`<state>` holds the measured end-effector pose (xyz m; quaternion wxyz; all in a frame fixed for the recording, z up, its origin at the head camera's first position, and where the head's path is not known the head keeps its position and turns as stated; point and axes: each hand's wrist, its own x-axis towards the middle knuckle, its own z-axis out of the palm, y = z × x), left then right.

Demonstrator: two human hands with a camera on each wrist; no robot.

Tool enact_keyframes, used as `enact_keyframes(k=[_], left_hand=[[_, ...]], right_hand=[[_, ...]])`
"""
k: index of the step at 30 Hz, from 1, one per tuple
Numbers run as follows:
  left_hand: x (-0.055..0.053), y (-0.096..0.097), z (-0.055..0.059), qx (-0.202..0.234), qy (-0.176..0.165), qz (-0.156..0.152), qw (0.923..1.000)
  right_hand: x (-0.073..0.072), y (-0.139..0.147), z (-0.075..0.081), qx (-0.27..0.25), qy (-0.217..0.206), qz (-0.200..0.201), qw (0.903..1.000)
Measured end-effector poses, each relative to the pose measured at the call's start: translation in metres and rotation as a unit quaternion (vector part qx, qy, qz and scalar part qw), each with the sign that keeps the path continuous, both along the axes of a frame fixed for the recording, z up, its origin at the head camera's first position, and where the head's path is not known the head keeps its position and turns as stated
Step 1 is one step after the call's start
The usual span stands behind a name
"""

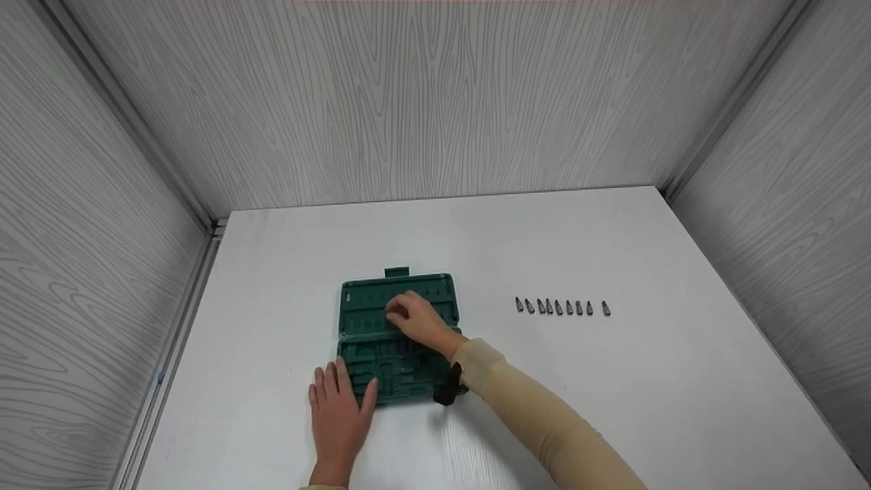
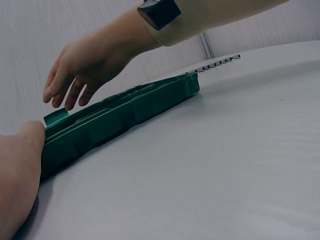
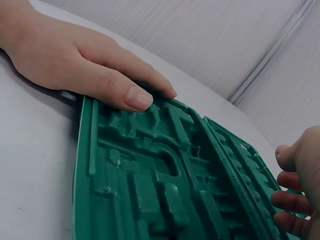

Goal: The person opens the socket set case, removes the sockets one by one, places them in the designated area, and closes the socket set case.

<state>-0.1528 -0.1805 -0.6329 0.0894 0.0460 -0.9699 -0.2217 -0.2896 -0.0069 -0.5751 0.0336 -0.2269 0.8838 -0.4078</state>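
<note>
A green plastic tool case (image 1: 364,316) lies unfolded on the table, its moulded slots facing up. My left hand (image 1: 340,418) rests on the case's near left corner, fingers straight along the side and thumb over the front edge. In the right wrist view the left thumb (image 3: 122,95) lies on the moulded tray. Above the far half of the case is my right hand (image 1: 423,323), with loosely bent fingers and nothing visible between them in the left wrist view. A small pale piece (image 1: 348,297) sits in the top left slot of the far half.
Several metal screwdriver bits (image 1: 559,307) stand in a row on the white table (image 1: 653,388), right of the case. A latch tab (image 1: 397,271) sticks out from the far edge. Wood-grain panels (image 1: 435,102) enclose the table's back and sides.
</note>
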Motion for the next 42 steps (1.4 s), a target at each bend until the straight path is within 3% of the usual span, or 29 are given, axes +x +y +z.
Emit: enact_keyframes(k=[11, 20, 31, 37, 42], left_hand=[[-0.001, 0.003, -0.003, 0.007, -0.003, 0.001, 1.0000], [0.000, 0.004, -0.001, 0.012, -0.001, 0.007, 0.9999], [0.001, 0.001, -0.003, 0.012, -0.014, 0.014, 0.9997], [0.000, 0.004, -0.003, 0.015, -0.025, 0.012, 0.9995], [-0.001, 0.003, -0.001, 0.019, -0.037, 0.014, 0.9991]], right_hand=[[-0.023, -0.028, -0.002, 0.038, 0.022, 0.002, 0.9990], [-0.036, -0.062, -0.001, 0.142, 0.040, 0.031, 0.9886], [-0.048, -0.087, -0.003, 0.090, -0.018, -0.039, 0.9950], [-0.049, -0.094, -0.005, 0.121, -0.054, -0.098, 0.9863], [-0.048, -0.101, -0.005, 0.145, -0.067, -0.118, 0.9800]])
